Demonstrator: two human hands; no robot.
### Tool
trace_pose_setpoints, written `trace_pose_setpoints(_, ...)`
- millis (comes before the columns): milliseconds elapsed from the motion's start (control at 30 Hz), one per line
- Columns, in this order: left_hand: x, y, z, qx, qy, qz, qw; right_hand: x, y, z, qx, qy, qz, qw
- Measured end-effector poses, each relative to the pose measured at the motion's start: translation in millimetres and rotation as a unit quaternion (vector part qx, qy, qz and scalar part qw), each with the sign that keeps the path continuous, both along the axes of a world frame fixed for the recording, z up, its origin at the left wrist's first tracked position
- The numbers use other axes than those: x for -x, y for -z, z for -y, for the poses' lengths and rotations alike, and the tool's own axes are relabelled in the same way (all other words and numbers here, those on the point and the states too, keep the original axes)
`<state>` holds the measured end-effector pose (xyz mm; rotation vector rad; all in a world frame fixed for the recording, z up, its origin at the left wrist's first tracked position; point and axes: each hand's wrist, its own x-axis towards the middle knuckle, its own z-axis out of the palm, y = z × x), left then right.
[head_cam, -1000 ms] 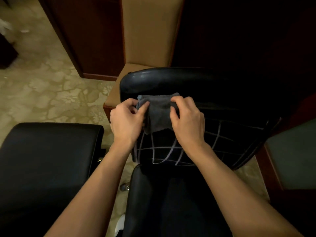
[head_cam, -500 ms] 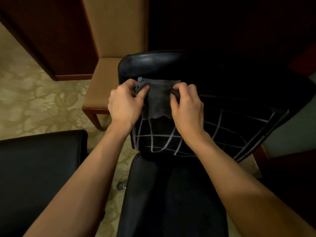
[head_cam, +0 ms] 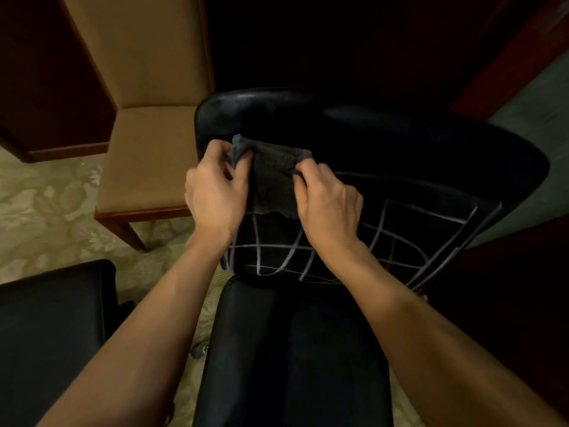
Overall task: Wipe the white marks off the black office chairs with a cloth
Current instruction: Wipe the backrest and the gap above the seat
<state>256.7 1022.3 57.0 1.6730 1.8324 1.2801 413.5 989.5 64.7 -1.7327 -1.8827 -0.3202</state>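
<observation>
Patterned carpet [head_cam: 46, 204]; left hand [head_cam: 215, 192], right hand [head_cam: 329, 204] pinch cloth [head_cam: 272, 183] hanging lengthwise down chair [head_cam: 400, 167] backrest.

This looks like an office or a hotel-style meeting room rather than a home. The floor is covered wall to wall in a pale beige carpet [head_cam: 46, 208] with a woven floral pattern, the sort laid in function rooms. 2 black leather-look office chairs stand side by side: one black office chair [head_cam: 295, 349] in the middle, with a caster just visible beside its seat, and a second black seat [head_cam: 52, 334] at the left. Behind them stands a tan upholstered chair [head_cam: 147, 97] with a reddish wooden frame, and dark red-brown wood panelling [head_cam: 46, 87] rises at the far left.
</observation>
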Motion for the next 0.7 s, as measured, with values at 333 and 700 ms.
trace_pose_setpoints(333, 34, 22, -5, -0.120, 0.033, -0.176, 0.976, 4, 19, -4, -0.028, -0.007, -0.004, 1.000)
trace_pose_setpoints(700, 33, 33, -13, -0.227, 0.175, -0.343, 0.894, 12, 16, 6, -0.012, 0.030, -0.022, 0.999)
